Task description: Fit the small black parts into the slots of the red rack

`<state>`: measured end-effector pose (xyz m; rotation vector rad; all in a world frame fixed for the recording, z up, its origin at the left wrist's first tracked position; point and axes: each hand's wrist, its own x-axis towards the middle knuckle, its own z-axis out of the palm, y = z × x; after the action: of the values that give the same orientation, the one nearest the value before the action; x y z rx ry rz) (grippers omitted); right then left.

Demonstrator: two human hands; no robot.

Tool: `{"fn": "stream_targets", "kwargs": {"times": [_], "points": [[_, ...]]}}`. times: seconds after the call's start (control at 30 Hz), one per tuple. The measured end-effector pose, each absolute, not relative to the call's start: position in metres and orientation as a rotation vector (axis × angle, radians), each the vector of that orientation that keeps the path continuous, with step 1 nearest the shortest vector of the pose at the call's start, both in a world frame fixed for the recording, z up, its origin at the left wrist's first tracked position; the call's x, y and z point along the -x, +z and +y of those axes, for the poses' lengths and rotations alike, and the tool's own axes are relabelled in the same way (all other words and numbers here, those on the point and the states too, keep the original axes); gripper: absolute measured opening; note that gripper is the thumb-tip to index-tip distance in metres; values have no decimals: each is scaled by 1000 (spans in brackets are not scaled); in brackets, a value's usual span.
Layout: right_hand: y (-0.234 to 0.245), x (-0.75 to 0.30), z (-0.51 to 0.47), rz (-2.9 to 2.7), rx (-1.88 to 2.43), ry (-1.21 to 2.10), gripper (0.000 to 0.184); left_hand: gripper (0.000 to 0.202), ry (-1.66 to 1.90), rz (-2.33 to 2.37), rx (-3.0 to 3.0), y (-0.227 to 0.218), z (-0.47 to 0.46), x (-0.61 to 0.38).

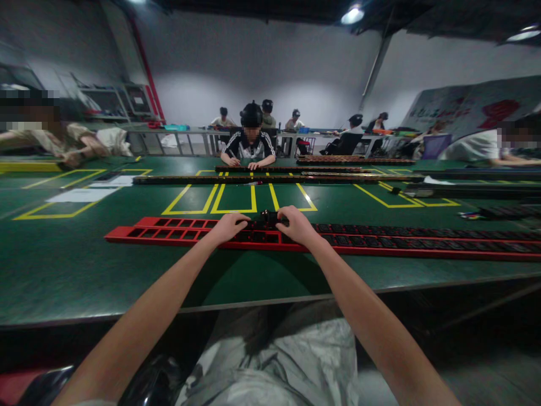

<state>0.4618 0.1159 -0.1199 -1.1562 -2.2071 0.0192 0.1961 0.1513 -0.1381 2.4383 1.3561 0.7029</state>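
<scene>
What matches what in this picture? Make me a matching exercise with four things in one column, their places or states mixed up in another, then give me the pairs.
Things
1. Long red slotted frame
2. Flat white paper sheets
3. Person's bare right hand
4. Wide green tabletop

Places and states
A. Marked with straight yellow outlines
B. Filled with dark black pieces along its right stretch
C. Fingers curled at a small black part
D. Lying on the left side

Pairs: 1-B, 2-D, 3-C, 4-A
</scene>
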Motion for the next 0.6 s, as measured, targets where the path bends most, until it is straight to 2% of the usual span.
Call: {"fn": "stream_targets", "kwargs": {"times": [0.6], "points": [[-122, -464, 117, -2204, 1259, 229, 13, 35, 707, 1340, -2439, -139, 152, -196]]}}
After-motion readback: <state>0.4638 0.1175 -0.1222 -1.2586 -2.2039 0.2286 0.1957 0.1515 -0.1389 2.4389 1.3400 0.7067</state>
